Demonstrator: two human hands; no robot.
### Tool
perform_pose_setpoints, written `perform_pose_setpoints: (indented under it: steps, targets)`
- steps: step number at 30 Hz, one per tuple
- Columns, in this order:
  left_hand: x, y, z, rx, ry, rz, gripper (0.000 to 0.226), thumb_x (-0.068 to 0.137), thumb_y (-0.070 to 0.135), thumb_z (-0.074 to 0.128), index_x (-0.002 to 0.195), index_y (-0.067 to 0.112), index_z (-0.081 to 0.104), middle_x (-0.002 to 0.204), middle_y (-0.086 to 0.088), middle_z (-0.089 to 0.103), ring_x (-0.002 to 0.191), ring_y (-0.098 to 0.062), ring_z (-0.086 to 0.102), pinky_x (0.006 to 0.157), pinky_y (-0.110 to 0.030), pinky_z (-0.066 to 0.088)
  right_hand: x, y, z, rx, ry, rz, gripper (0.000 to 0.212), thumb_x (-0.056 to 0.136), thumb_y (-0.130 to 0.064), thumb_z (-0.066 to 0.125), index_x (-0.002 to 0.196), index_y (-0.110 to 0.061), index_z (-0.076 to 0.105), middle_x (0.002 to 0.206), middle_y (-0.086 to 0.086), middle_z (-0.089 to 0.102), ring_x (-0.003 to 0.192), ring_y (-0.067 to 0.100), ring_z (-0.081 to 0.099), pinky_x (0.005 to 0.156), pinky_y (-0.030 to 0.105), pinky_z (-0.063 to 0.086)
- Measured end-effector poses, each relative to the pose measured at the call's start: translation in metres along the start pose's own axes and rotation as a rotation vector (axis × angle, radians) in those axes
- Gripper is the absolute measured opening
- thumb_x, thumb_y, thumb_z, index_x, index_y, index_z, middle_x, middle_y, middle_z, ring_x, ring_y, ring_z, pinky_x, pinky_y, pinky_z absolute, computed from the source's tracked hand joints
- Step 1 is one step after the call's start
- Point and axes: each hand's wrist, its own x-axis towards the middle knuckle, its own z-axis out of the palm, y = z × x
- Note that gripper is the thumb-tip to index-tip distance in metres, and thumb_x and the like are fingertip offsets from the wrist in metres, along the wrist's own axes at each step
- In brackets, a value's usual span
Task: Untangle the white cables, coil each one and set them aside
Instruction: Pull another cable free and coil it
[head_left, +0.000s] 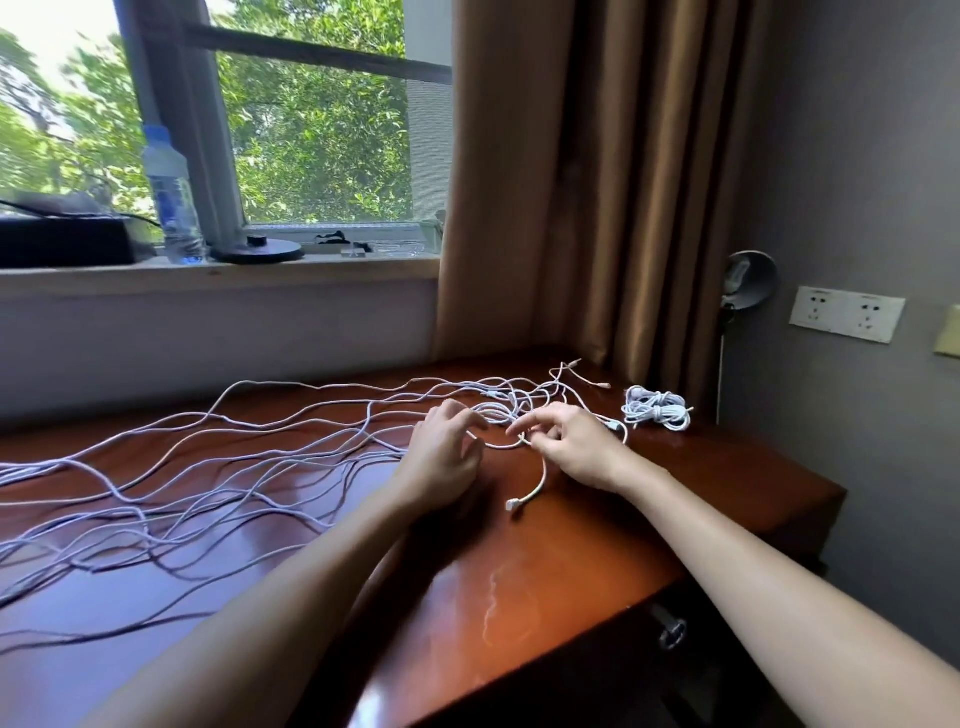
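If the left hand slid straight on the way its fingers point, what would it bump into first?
Most likely the tangle of white cables, lying on the desk just past the fingertips of the left hand. Depth is hard to judge, so they may already touch.

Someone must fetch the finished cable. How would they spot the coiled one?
Find the glossy reddish-brown wooden table, then its far right corner by the tan curtain. The small white cable bundle lies there, apart from the loose white cables sprawling leftward; it alone is wound up.
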Motion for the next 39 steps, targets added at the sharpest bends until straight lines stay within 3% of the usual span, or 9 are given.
perform_pose_setpoints:
  steps: [6,9,16,24,27,31,34,37,39]
  targets:
    - [-0.014,-0.007,-0.024,0.132,0.135,-0.003,0.02,0.084,0.029,0.059,0.096,0.023,0.074,0.113,0.0,0.06,0.105,-0.025,0.051,0.09,-0.04,0.039,0.004,-0.026,0.011,0.153,-0.028,-0.004,0.029,0.097,-0.002,0.055,0.102,-0.022,0.076,0.06,0.006,0.055,0.046,0.01,0.047,0.048,0.024,0.04]
    - [-0.023,-0.002,-0.038,0.156,0.103,-0.016,0.023,0.093,0.04,0.055,0.098,0.028,0.074,0.115,0.008,0.06,0.112,-0.016,0.045,0.09,-0.034,0.027,0.004,-0.041,0.013,0.231,-0.027,-0.015,0.028,0.097,0.001,0.054,0.106,-0.014,0.075,0.062,0.007,0.061,0.046,0.009,0.055,0.052,0.02,0.048]
    - [-0.045,0.011,-0.064,0.204,-0.071,0.088,0.023,0.097,0.047,0.053,0.095,0.03,0.069,0.09,0.018,0.058,0.097,-0.002,0.053,0.09,-0.035,0.03,0.008,-0.066,0.023,0.391,-0.052,-0.025,0.024,0.098,0.004,0.051,0.111,-0.002,0.07,0.062,0.008,0.065,0.052,0.014,0.064,0.057,0.025,0.055]
    - [-0.048,-0.002,-0.08,0.302,0.069,0.124,0.016,0.097,0.023,0.053,0.09,0.026,0.068,0.095,0.01,0.069,0.096,-0.016,0.061,0.076,-0.034,0.033,0.026,-0.073,0.038,0.415,-0.024,-0.035,0.014,0.099,-0.005,0.058,0.103,-0.01,0.071,0.071,0.01,0.068,0.061,0.021,0.066,0.07,0.042,0.061]
    - [-0.049,-0.017,-0.086,0.262,0.165,0.05,0.016,0.095,0.026,0.053,0.087,0.027,0.067,0.094,0.012,0.07,0.095,-0.016,0.064,0.079,-0.035,0.035,0.035,-0.07,0.045,0.216,-0.002,-0.096,0.014,0.099,-0.016,0.062,0.107,-0.014,0.072,0.102,0.01,0.065,0.083,0.021,0.067,0.079,0.024,0.056]
    - [-0.048,-0.039,-0.097,0.305,0.279,-0.024,0.011,0.093,0.023,0.06,0.085,0.025,0.067,0.093,0.009,0.072,0.092,-0.019,0.064,0.076,-0.034,0.031,0.044,-0.067,0.059,0.001,0.024,-0.183,0.013,0.094,-0.022,0.067,0.104,-0.026,0.074,0.106,0.002,0.05,0.103,0.013,0.046,0.088,0.006,0.034]
    - [-0.05,-0.046,-0.105,0.273,0.32,-0.101,0.017,0.091,0.026,0.054,0.082,0.024,0.067,0.089,0.008,0.072,0.09,-0.019,0.064,0.078,-0.036,0.034,0.054,-0.071,0.073,-0.017,0.059,-0.257,0.012,0.093,-0.023,0.069,0.103,-0.026,0.075,0.113,-0.002,0.05,0.11,0.01,0.041,0.091,0.006,0.033]
    - [-0.055,-0.053,-0.112,0.257,0.357,-0.165,0.016,0.093,0.019,0.057,0.081,0.024,0.067,0.082,0.008,0.072,0.086,-0.019,0.066,0.081,-0.038,0.038,0.066,-0.078,0.083,0.019,0.056,-0.313,0.01,0.095,-0.021,0.067,0.101,-0.028,0.07,0.104,-0.005,0.061,0.09,0.0,0.053,0.091,0.028,0.047]
    - [-0.059,-0.062,-0.119,0.186,0.411,-0.222,0.016,0.093,0.014,0.058,0.082,0.022,0.067,0.082,0.008,0.074,0.08,-0.02,0.068,0.076,-0.036,0.046,0.069,-0.087,0.089,0.076,0.063,-0.314,0.008,0.096,-0.023,0.066,0.101,-0.029,0.067,0.089,-0.011,0.066,0.075,-0.006,0.059,0.08,0.025,0.05]
